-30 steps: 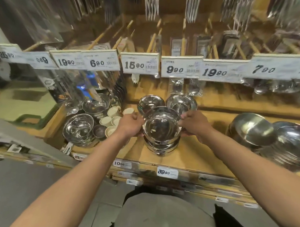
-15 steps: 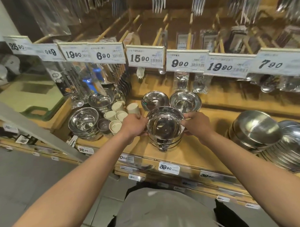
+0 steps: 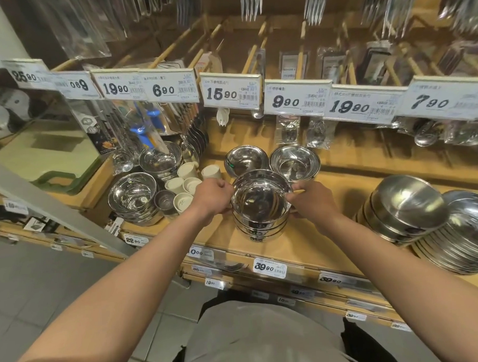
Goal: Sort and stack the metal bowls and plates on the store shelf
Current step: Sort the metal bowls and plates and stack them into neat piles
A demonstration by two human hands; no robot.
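While both hands clasp it by the rim, the stack of bowls [image 3: 261, 207] sits on the wooden shelf [image 3: 339, 204], the left hand [image 3: 212, 196] curled on one side and the right hand [image 3: 313, 202] on the other. Just behind the stack stand two single bowls [image 3: 245, 160]. Left of the stack are white cups [image 3: 187, 182] and more bowls [image 3: 132, 195]; right of it lean piles of plates [image 3: 459, 238]. Price tags [image 3: 230, 93] hang above the stack, and grey floor tiles [image 3: 46, 279] lie below.
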